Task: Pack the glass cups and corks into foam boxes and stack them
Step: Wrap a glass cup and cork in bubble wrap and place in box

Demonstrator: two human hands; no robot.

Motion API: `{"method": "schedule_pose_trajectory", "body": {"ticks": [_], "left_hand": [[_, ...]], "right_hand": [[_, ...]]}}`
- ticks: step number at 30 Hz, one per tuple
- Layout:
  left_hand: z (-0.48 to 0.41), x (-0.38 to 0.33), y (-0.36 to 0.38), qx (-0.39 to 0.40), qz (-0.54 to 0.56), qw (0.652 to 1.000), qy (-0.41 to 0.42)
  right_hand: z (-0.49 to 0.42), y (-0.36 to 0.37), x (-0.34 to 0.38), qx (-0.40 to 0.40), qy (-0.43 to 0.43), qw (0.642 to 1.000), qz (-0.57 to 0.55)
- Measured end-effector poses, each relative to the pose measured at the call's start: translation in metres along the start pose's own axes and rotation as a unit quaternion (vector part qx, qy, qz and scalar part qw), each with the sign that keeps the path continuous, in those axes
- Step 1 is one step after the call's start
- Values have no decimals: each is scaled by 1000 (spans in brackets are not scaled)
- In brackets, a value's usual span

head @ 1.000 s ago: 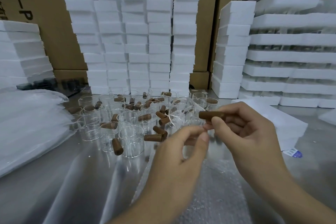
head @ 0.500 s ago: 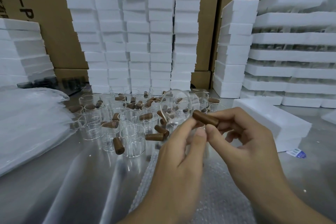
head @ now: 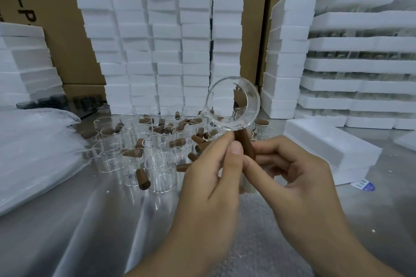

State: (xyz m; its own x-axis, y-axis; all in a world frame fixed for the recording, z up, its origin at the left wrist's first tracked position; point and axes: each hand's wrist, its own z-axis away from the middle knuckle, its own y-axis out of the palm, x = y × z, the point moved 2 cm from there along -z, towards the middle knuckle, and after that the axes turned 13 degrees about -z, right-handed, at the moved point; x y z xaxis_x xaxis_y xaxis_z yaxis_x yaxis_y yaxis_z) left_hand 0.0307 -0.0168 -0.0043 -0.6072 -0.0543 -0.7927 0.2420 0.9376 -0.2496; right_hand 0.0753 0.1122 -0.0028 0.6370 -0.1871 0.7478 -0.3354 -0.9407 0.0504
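Observation:
My left hand [head: 211, 177] holds a clear glass cup [head: 234, 105] lifted off the table, tipped on its side so its round base faces me. My right hand [head: 299, 177] pinches a brown cork [head: 244, 143] just under the cup, standing nearly upright between both hands' fingertips. Behind the hands, several more glass cups [head: 161, 173] and loose corks [head: 143, 179] are scattered on the metal table [head: 67, 220]. A white foam box [head: 331, 150] lies flat to the right of my hands.
Tall stacks of white foam boxes [head: 166, 40] line the back in front of cardboard cartons, with more stacks at the right [head: 362, 65] and left [head: 24, 63]. A plastic bag pile [head: 33, 146] lies at left. Bubble wrap [head: 254, 243] lies under my wrists.
The cup has risen and turned its base toward me. The cork has swung from lying sideways to nearly upright, and both hands have closed together under the cup.

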Motion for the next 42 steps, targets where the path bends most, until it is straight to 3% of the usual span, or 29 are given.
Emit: {"method": "schedule_pose_trajectory", "body": {"ticks": [13,25,29,34,37,42], "left_hand": [[-1,-2,1,4,78,997,9],[-4,-4,-4,5,34,999,-5],[-5,-5,-3,25,95,995,-21],[-8,1,-3,39,132,987,-85],[-8,3,-2,38,153,981,-114],[-9,3,-3,13,158,980,-120]], "right_hand": [[4,2,2,-3,5,1000,1],[5,5,4,-5,11,1000,-14],[5,5,3,1,20,1000,-22],[4,9,-6,37,136,984,-113],[3,11,-13,40,230,953,-193],[0,12,-15,51,312,900,-300]]}}
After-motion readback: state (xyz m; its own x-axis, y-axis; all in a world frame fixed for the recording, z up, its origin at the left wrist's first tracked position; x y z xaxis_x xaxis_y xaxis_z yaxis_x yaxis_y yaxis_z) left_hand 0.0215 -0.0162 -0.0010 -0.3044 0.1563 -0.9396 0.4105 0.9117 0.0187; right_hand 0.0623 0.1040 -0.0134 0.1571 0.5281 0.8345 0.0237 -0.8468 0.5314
